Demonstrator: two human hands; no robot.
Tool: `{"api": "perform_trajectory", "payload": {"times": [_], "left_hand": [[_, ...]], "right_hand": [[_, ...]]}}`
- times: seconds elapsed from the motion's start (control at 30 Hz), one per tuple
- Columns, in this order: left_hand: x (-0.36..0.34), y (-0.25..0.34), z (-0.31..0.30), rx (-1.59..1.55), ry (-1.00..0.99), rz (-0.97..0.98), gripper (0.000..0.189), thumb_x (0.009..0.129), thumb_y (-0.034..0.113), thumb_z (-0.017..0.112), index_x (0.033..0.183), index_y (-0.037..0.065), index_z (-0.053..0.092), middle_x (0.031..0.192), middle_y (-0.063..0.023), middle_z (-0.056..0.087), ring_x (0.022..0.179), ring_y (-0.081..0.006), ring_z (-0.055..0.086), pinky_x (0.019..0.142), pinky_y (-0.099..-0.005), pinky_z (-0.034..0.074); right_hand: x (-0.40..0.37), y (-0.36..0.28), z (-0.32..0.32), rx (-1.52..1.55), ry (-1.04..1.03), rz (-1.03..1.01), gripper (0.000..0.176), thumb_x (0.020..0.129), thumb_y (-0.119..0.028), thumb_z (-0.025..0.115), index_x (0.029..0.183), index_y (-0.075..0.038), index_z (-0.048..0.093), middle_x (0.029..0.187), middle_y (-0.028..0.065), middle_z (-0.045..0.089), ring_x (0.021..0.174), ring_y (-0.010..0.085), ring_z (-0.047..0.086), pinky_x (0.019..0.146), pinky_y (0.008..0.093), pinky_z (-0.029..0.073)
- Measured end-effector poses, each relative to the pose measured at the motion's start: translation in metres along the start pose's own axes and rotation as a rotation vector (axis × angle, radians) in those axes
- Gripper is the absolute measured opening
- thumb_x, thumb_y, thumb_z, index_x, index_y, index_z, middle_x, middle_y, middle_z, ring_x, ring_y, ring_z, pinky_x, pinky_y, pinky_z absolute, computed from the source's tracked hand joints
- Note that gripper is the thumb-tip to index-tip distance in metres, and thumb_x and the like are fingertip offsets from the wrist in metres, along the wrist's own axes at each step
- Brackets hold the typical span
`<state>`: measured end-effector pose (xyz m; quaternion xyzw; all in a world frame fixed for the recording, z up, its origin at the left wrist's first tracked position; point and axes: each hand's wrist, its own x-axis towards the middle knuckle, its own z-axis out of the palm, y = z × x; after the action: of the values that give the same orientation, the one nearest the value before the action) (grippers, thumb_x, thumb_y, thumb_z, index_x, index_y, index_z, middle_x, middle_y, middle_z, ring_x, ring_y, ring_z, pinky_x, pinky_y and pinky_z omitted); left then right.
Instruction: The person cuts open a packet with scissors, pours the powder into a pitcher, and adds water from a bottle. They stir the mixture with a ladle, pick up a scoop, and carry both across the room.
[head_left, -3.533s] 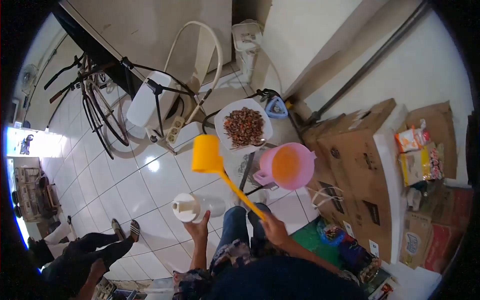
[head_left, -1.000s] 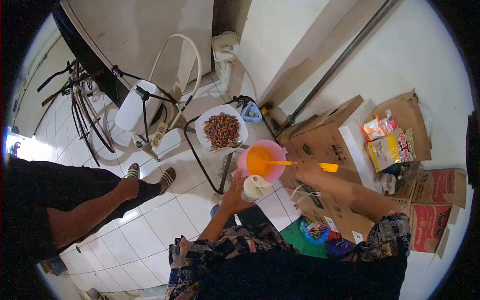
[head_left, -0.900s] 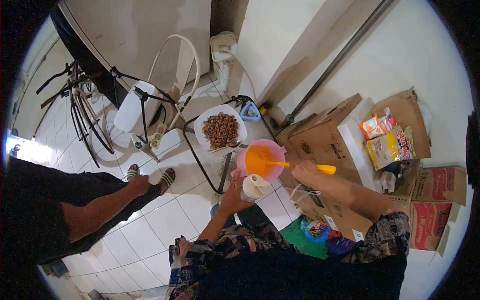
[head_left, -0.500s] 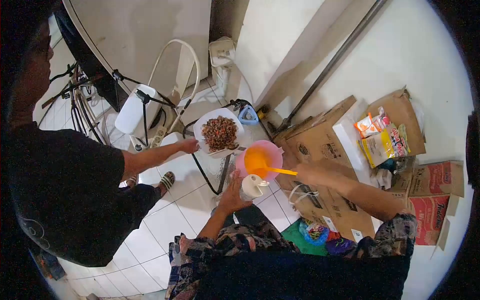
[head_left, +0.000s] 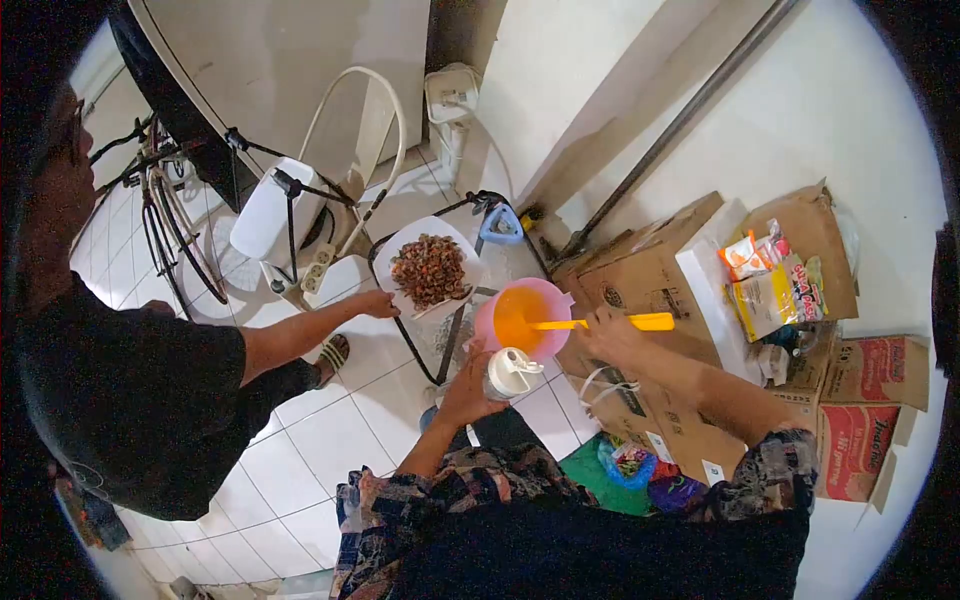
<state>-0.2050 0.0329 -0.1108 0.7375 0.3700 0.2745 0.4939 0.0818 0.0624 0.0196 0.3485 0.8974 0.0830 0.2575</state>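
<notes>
"Gripping what?"
"Right hand (head_left: 610,337): yellow ladle (head_left: 560,325), dipped in pink pitcher (head_left: 551,343). Left hand (head_left: 468,392): bottle (head_left: 510,372), near side of pitcher."
"Changed?"
"Co-worker's hand (head_left: 375,304) just reached white plate (head_left: 474,261), left of pitcher; plate seems theirs, person's hands full."

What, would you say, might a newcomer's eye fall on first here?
Most likely the pink jug with orange contents near the centre, the right hand holding a yellow handle that reaches into it and the left hand holding a white-lidded bottle beside it. Next, perhaps, the white plate heaped with small brown pieces, up and left of the jug, another person's hand at its edge. Bright packets stand out at the right.
</notes>
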Motion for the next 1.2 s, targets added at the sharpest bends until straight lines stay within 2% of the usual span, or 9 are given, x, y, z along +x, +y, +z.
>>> {"api": "perform_trajectory", "payload": {"times": [0.07, 0.13, 0.23, 0.37, 0.43, 0.77, 0.83, 1.13, 1.2], "left_hand": [[0.002, 0.000, 0.002, -0.025, -0.007, -0.040, 0.094, 0.051, 0.027, 0.081, 0.128, 0.003, 0.032, 0.142, -0.0253, 0.017, 0.132, -0.0397, 0.017, 0.107, -0.0432, 0.021], [0.002, -0.002, 0.002, -0.037, -0.013, -0.062, 0.094, 0.052, 0.027, 0.081, 0.128, 0.003, 0.031, 0.142, -0.0252, 0.016, 0.132, -0.0397, 0.017, 0.107, -0.0431, 0.022], [0.001, -0.005, 0.006, 0.079, -0.014, -0.011, 0.095, 0.052, 0.025, 0.081, 0.129, 0.004, 0.030, 0.142, -0.0243, 0.017, 0.132, -0.0398, 0.017, 0.107, -0.0431, 0.023], [0.001, -0.003, 0.006, -0.003, 0.022, -0.061, 0.094, 0.050, 0.022, 0.081, 0.129, 0.005, 0.032, 0.142, -0.0234, 0.017, 0.132, -0.0396, 0.017, 0.107, -0.0442, 0.023], [0.001, -0.003, 0.005, -0.014, 0.042, -0.033, 0.093, 0.050, 0.021, 0.081, 0.128, 0.006, 0.033, 0.142, -0.0229, 0.017, 0.132, -0.0396, 0.016, 0.107, -0.0444, 0.022], [-0.001, -0.005, 0.002, -0.058, 0.032, -0.016, 0.088, 0.049, 0.017, 0.081, 0.125, 0.006, 0.038, 0.142, -0.0227, 0.019, 0.131, -0.0387, 0.020, 0.107, -0.0445, 0.021], [-0.001, -0.003, 0.001, -0.089, 0.032, -0.018, 0.089, 0.048, 0.017, 0.081, 0.125, 0.006, 0.038, 0.142, -0.0227, 0.019, 0.130, -0.0393, 0.022, 0.107, -0.0442, 0.022], [0.003, 0.009, -0.004, 0.039, -0.022, -0.050, 0.092, 0.051, 0.021, 0.080, 0.128, 0.004, 0.033, 0.141, -0.0226, 0.022, 0.130, -0.0354, 0.025, 0.105, -0.0424, 0.027], [0.002, 0.008, -0.002, 0.110, -0.050, -0.101, 0.093, 0.051, 0.022, 0.080, 0.128, 0.005, 0.032, 0.142, -0.0220, 0.020, 0.131, -0.0356, 0.024, 0.105, -0.0431, 0.027]], "right_hand": [[0.015, -0.006, 0.014, -0.028, 0.010, 0.004, 0.033, 0.080, -0.017, 0.049, 0.109, -0.003, 0.055, 0.075, 0.0115, 0.054, 0.065, 0.0220, 0.055, 0.050, 0.0369, 0.046], [0.028, -0.015, 0.027, 0.095, 0.069, 0.191, 0.016, 0.075, -0.016, 0.051, 0.078, -0.004, 0.061, 0.068, 0.0091, 0.057, 0.061, 0.0233, 0.056, 0.047, 0.0395, 0.044], [0.031, -0.020, 0.024, 0.145, -0.051, 0.190, 0.017, 0.076, -0.017, 0.052, 0.072, -0.005, 0.063, 0.068, 0.0095, 0.059, 0.063, 0.0245, 0.059, 0.050, 0.0381, 0.047], [0.036, -0.020, 0.019, 0.273, -0.246, 0.240, 0.018, 0.076, -0.018, 0.053, 0.076, -0.004, 0.065, 0.072, 0.0137, 0.063, 0.069, 0.0276, 0.063, 0.054, 0.0396, 0.051], [0.034, -0.019, 0.013, 0.389, -0.306, 0.223, 0.018, 0.078, -0.011, 0.050, 0.091, -0.002, 0.061, 0.072, 0.0159, 0.062, 0.073, 0.0279, 0.064, 0.056, 0.0420, 0.051], [-0.003, -0.016, -0.071, 0.467, -0.295, 0.328, 0.022, 0.080, -0.016, 0.049, 0.087, -0.001, 0.063, 0.077, 0.0190, 0.064, 0.071, 0.0325, 0.065, 0.062, 0.0473, 0.052], [-0.007, -0.015, -0.088, 0.415, -0.340, 0.260, 0.029, 0.080, -0.010, 0.049, 0.106, 0.003, 0.053, 0.074, 0.0160, 0.060, 0.066, 0.0309, 0.062, 0.052, 0.0426, 0.049], [0.008, -0.008, 0.022, 0.012, 0.101, 0.043, 0.031, 0.076, -0.015, 0.052, 0.102, 0.000, 0.053, 0.075, 0.0127, 0.058, 0.069, 0.0241, 0.060, 0.048, 0.0353, 0.045], [0.019, -0.004, 0.021, 0.020, -0.011, 0.031, 0.027, 0.076, -0.017, 0.052, 0.098, -0.001, 0.055, 0.073, 0.0114, 0.057, 0.067, 0.0229, 0.059, 0.048, 0.0351, 0.045]]}}
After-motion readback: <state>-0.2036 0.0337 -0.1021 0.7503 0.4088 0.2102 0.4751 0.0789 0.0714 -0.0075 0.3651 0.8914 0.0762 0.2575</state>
